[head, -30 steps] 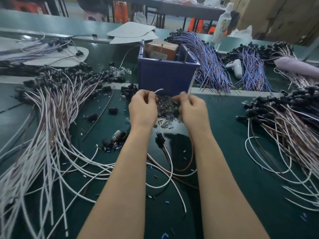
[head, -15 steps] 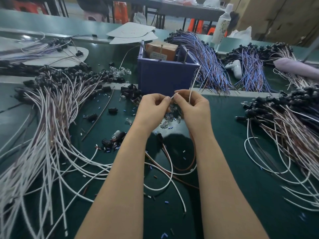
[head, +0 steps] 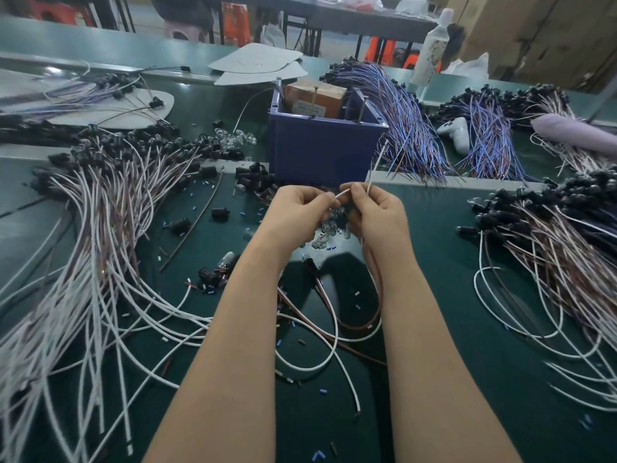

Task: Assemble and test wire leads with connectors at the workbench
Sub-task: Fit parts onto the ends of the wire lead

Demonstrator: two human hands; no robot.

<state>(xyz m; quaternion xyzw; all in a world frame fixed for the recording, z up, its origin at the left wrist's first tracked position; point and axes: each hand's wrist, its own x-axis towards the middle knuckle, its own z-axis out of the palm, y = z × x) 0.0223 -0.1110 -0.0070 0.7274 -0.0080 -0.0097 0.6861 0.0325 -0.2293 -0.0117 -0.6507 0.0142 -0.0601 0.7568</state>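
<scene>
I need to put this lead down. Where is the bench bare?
Bare mat lies between the right hand and the right wire pile. Crowded: left wire pile, loose wires at centre, bulbs by the left hand.

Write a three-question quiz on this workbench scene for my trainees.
1. True or false: the left hand and the right hand both pinch a white wire.
2. What stands just behind the hands? A) blue bin B) red bucket C) glass jar
3. Fill in: the blue wires lie on the bin's ____ side.
Key: 1 true; 2 A; 3 right.
</scene>
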